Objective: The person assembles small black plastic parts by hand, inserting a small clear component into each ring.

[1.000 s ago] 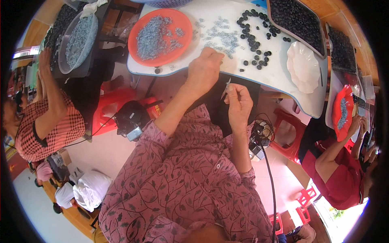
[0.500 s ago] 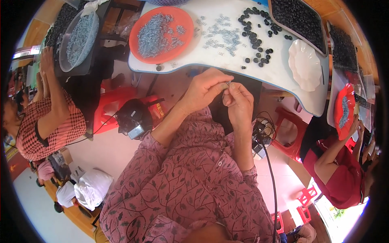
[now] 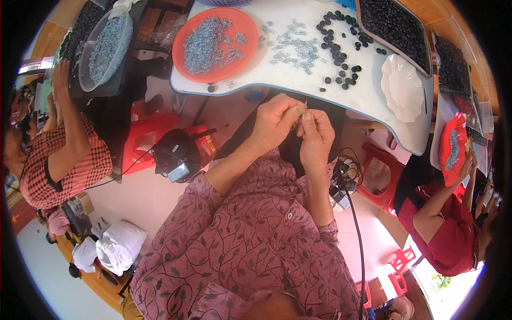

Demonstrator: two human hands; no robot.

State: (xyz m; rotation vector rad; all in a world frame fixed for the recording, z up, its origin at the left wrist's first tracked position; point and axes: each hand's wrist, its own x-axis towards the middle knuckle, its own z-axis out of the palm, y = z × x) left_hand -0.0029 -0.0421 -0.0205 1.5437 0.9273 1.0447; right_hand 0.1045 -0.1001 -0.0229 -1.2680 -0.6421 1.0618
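Just off the front edge of the white table [image 3: 250, 74], my left hand [image 3: 276, 120] and my right hand [image 3: 316, 133] meet with fingertips pinched together. Whatever they grip is tiny and mostly covered by the fingers; only a thin pale tip shows above them. An orange-red plate [image 3: 242, 66] on the table bears a heap of small clear bluish pieces [image 3: 201, 50]. More of these clear pieces [image 3: 296, 48] are spread over the middle of the tabletop. Small round black parts [image 3: 335, 50] lie to their right in a loose curve.
A scalloped white dish [image 3: 400, 88] sits at the table's right, below a tray of black parts [image 3: 394, 29]. One black part [image 3: 211, 88] lies by the front edge. People work at both sides, near a clear bowl [image 3: 88, 74] and a red dish [image 3: 447, 165]. Red stools [image 3: 381, 176] stand nearby.
My left hand has turned slightly, its thumb now more upright against the fingers. Both hands stay together in nearly the same place. The view has shifted a little.
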